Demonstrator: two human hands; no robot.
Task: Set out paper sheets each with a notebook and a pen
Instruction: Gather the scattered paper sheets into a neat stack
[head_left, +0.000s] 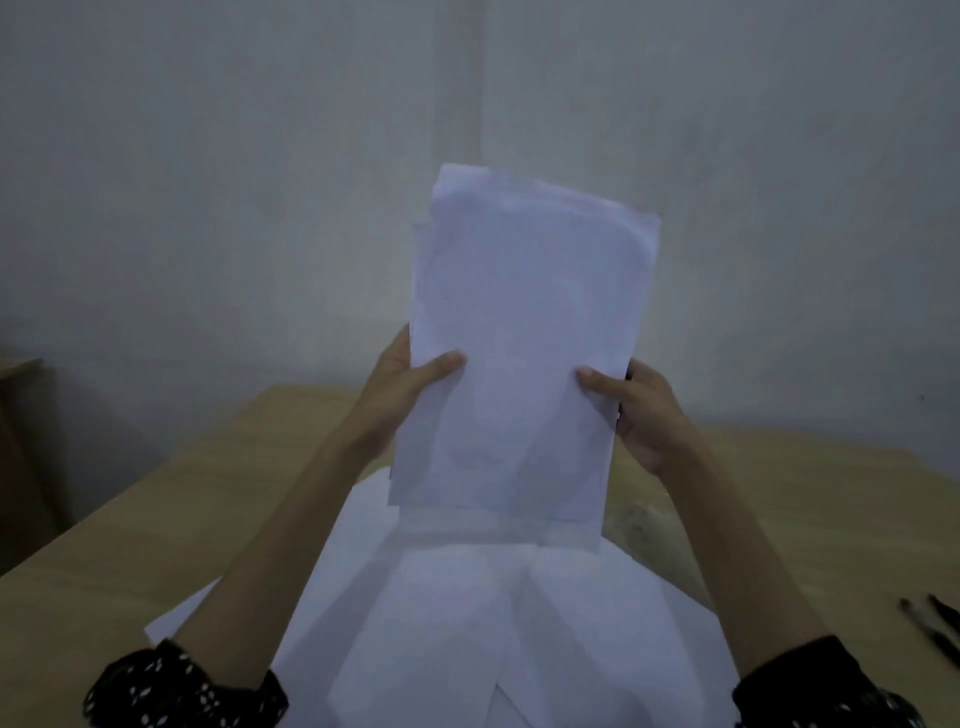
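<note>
Against grey wall (208, 156), paper-strewn wooden table (831, 493)

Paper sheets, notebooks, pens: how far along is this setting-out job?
Early, by the look of it. Some loose sheets already lie overlapping on the table, not as separate places. Both the left hand and right hand hold a stack of paper upright. Pens wait at the right edge; no notebook is visible.
</note>
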